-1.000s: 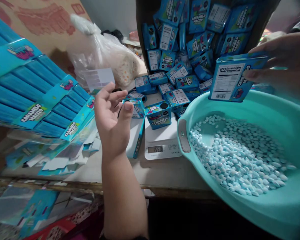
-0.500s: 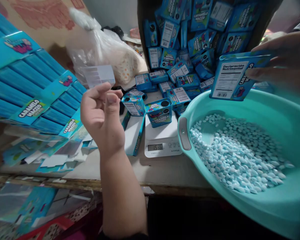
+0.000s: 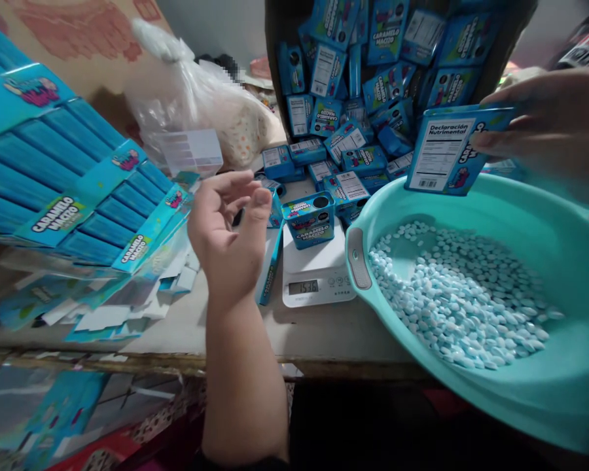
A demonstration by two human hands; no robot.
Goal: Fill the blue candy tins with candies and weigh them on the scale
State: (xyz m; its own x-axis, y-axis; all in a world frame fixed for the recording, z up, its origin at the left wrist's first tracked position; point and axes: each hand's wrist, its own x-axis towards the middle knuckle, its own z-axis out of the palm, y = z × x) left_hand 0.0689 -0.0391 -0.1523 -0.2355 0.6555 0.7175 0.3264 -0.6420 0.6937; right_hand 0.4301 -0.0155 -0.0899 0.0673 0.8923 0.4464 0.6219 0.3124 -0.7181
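Observation:
My right hand (image 3: 544,121) grips a blue candy tin (image 3: 456,150) by its upper right side, over the far rim of a turquoise basin (image 3: 510,399). The tin's nutrition panel faces me. Pale blue candies (image 3: 466,301) are heaped in the basin. My left hand (image 3: 233,239) is in the air left of a white kitchen scale (image 3: 319,288), fingers loosely curled and thumb apart, with nothing visible in it. On the scale stands another candy tin (image 3: 309,222), upright; the display seems to read 153.6. Behind my left hand, a blue-edged tray (image 3: 271,271) is partly hidden.
A cardboard box (image 3: 273,65) of many blue tins lies open at the back, several spilling out. Stacked display packs (image 3: 69,163) lean at left above paper scraps (image 3: 108,314). Behind are a knotted plastic bag (image 3: 191,91) and a printed white sheet (image 3: 191,150).
My left hand has moved right toward the scale, away from the white sheet, and now covers more of the tray. My right hand still holds its tin over the basin rim.

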